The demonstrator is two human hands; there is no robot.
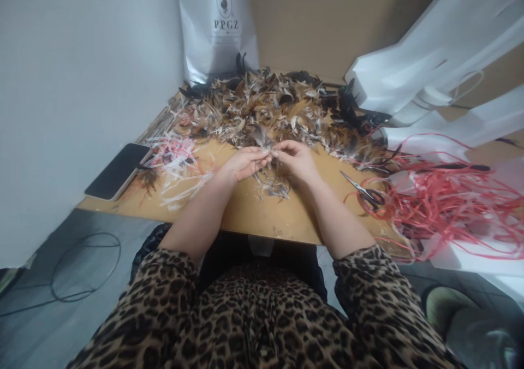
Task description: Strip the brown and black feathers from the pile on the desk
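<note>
My left hand [244, 163] and my right hand [295, 160] meet over the middle of the wooden table [262, 219], fingertips pinched together on a small feather [264, 140] that sticks up between them. Both hands are closed in a pinch. Under them lies a small heap of trimmed feather bits [272, 186]. Behind them spreads a big pile of brown, black and white feathers [278, 107].
Scissors [364, 190] lie right of my right hand beside a tangle of red ribbon [442, 205]. White and pink ribbon strips [180, 164] and a dark phone [118, 171] lie at left. A silver bag [219, 25] stands at the back; white bags [442, 52] at right.
</note>
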